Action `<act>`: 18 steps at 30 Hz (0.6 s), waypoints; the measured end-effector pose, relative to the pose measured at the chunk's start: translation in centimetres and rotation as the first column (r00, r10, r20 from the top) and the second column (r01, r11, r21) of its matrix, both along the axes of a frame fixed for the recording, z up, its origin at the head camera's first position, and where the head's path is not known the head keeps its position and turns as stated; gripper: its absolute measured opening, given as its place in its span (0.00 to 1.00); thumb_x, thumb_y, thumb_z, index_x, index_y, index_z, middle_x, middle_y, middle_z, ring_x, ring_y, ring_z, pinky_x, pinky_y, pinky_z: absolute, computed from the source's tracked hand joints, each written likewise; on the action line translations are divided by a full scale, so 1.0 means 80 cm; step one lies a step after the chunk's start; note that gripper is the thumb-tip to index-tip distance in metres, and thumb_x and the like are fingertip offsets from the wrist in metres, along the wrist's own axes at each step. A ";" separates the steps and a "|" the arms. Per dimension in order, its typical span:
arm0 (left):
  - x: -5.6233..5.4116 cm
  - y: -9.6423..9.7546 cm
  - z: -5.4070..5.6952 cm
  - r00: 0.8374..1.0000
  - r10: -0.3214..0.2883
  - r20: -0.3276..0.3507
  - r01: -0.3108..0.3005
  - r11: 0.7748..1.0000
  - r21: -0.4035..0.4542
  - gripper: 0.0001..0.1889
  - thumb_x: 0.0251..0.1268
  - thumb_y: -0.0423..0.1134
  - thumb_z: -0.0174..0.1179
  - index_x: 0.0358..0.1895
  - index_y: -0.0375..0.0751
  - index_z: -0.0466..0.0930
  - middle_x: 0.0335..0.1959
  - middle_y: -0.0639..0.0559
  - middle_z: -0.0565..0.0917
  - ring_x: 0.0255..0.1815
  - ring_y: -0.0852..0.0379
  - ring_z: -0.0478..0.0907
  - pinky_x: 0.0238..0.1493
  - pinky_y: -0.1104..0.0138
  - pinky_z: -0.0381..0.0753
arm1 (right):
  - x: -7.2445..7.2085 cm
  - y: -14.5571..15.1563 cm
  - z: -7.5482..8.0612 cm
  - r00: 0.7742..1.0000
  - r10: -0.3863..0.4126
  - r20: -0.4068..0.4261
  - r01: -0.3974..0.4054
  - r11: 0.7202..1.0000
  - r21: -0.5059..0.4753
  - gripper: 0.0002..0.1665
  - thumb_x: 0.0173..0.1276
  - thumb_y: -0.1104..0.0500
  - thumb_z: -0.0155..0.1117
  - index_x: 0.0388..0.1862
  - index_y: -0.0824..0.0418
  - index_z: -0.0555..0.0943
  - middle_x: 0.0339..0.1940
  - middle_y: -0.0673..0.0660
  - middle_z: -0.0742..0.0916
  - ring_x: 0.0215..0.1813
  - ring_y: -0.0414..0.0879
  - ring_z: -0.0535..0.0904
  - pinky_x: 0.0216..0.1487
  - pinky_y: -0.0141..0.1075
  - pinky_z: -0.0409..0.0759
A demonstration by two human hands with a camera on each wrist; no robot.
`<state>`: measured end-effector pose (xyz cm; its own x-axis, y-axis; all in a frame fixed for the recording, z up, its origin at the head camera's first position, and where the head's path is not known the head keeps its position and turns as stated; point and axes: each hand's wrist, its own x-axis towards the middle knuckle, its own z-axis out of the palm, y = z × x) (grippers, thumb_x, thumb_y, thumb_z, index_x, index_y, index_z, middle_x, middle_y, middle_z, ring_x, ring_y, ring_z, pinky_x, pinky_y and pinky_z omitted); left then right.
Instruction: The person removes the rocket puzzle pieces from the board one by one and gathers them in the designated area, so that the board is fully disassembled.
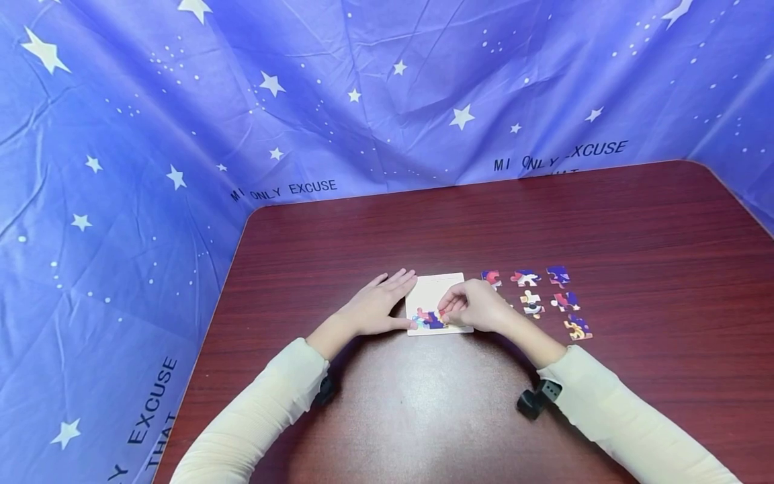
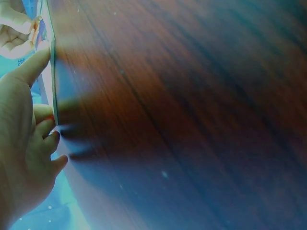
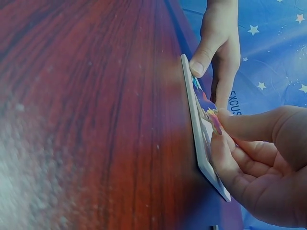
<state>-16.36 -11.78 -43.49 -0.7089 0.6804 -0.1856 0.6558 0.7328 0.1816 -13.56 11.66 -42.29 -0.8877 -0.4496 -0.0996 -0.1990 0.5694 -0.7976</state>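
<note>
A pale square puzzle tray [image 1: 432, 290] lies on the table, with joined puzzle pieces [image 1: 428, 319] along its near side. My left hand [image 1: 379, 304] rests on the tray's left edge, fingers straight and spread, thumb at the near left corner. Over the near right part of the tray, my right hand [image 1: 478, 304] pinches a puzzle piece [image 3: 214, 122] between thumb and fingers. In the right wrist view that piece is tilted, right beside the joined pieces. The left wrist view shows the left thumb [image 2: 36, 66] on the tray's rim.
To the right of the tray, loose puzzle pieces lie in rough rows, among them a dark blue one [image 1: 558, 275], a white one [image 1: 532, 304] and a yellow one [image 1: 578, 327]. A blue star-patterned cloth [image 1: 375, 87] hangs behind the dark red wooden table [image 1: 338, 235].
</note>
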 end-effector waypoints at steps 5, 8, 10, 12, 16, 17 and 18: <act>0.001 -0.001 -0.001 1.000 -0.003 -0.004 0.003 1.000 -0.009 0.48 0.58 0.68 0.51 0.75 0.45 0.46 0.76 0.51 0.50 0.77 0.56 0.44 0.76 0.56 0.45 | 0.002 -0.001 0.000 0.999 -0.022 0.038 0.023 0.999 -0.033 0.05 0.52 0.66 0.70 0.30 0.63 0.84 0.23 0.53 0.86 0.26 0.38 0.78 0.28 0.27 0.78; 0.001 -0.001 -0.001 1.000 -0.005 -0.006 0.005 1.000 -0.009 0.48 0.58 0.68 0.51 0.75 0.45 0.46 0.76 0.51 0.49 0.77 0.56 0.44 0.76 0.56 0.45 | 0.001 -0.001 -0.001 0.998 -0.031 0.048 0.033 0.998 -0.043 0.05 0.52 0.65 0.70 0.29 0.63 0.84 0.23 0.53 0.86 0.26 0.37 0.78 0.28 0.27 0.78; 0.001 -0.001 -0.001 1.000 -0.007 -0.007 0.007 1.000 -0.006 0.48 0.59 0.68 0.51 0.75 0.45 0.46 0.76 0.51 0.49 0.77 0.56 0.44 0.76 0.56 0.45 | 0.001 -0.001 -0.001 0.998 -0.035 0.045 0.038 0.998 -0.047 0.04 0.52 0.65 0.70 0.29 0.63 0.84 0.22 0.52 0.86 0.25 0.37 0.78 0.27 0.27 0.78; 0.000 -0.001 -0.001 1.000 -0.010 -0.009 0.009 1.000 -0.006 0.48 0.59 0.68 0.51 0.75 0.44 0.46 0.76 0.51 0.49 0.77 0.56 0.44 0.76 0.56 0.45 | 0.001 -0.001 -0.002 0.998 -0.038 0.039 0.040 0.998 -0.050 0.04 0.52 0.65 0.70 0.29 0.62 0.85 0.22 0.52 0.86 0.25 0.37 0.78 0.27 0.27 0.77; 0.000 0.000 0.000 1.000 -0.015 -0.009 0.015 1.000 -0.005 0.47 0.59 0.67 0.51 0.75 0.44 0.46 0.76 0.50 0.50 0.77 0.55 0.44 0.76 0.56 0.45 | 0.001 -0.002 -0.001 0.998 -0.042 0.038 0.044 0.997 -0.058 0.04 0.52 0.65 0.70 0.28 0.62 0.85 0.22 0.52 0.86 0.25 0.37 0.77 0.27 0.27 0.77; 0.000 0.000 0.000 1.000 -0.015 -0.008 0.015 1.000 -0.004 0.47 0.59 0.67 0.51 0.75 0.44 0.46 0.76 0.50 0.50 0.77 0.55 0.45 0.76 0.56 0.45 | 0.001 -0.003 -0.001 0.998 -0.040 0.045 0.042 0.997 -0.063 0.04 0.52 0.65 0.70 0.28 0.63 0.85 0.22 0.52 0.86 0.25 0.37 0.78 0.27 0.27 0.78; 0.000 0.000 0.000 1.000 -0.014 -0.006 0.014 1.000 -0.004 0.47 0.59 0.67 0.51 0.75 0.44 0.46 0.76 0.50 0.50 0.77 0.55 0.45 0.76 0.56 0.45 | 0.002 -0.003 -0.001 0.998 -0.038 0.054 0.041 0.997 -0.066 0.03 0.52 0.65 0.70 0.28 0.63 0.85 0.22 0.53 0.86 0.25 0.37 0.78 0.27 0.28 0.78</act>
